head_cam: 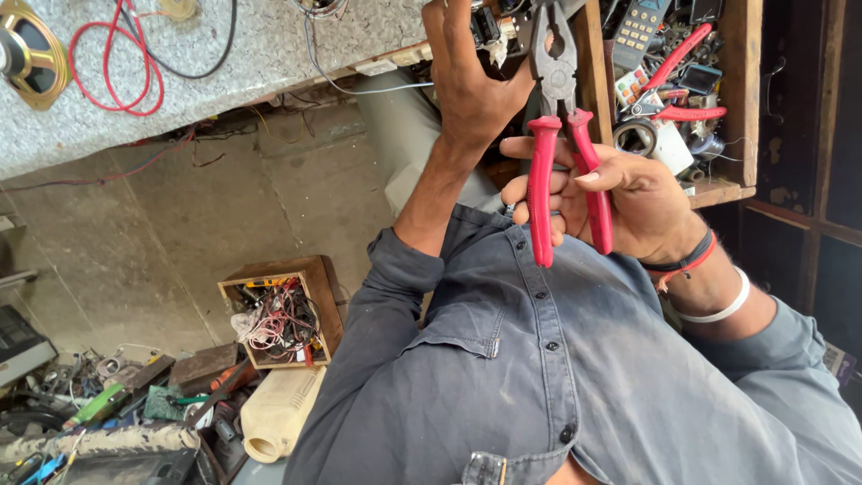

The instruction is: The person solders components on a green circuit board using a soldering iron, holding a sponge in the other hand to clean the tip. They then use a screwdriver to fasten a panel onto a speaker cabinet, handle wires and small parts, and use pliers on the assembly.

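My right hand (628,193) is closed around the red handles of a pair of pliers (561,135), whose grey jaws point up toward the workbench edge. My left hand (467,76) reaches up just left of those jaws and grips a small black part with white fittings (487,27). The plier jaws sit right beside that part; whether they bite on it is hidden. Both forearms rise out of my grey-blue shirt sleeves, and the right wrist carries a white bangle and red thread bands.
A wooden tray (741,99) at upper right holds red-handled cutters (678,67), a keypad handset (637,31) and metal bits. The speckled worktop (251,45) carries a speaker (27,54) and red wire (117,67). On the floor are a wire-filled wooden box (283,314), a cream jerrycan (274,413) and scattered clutter.
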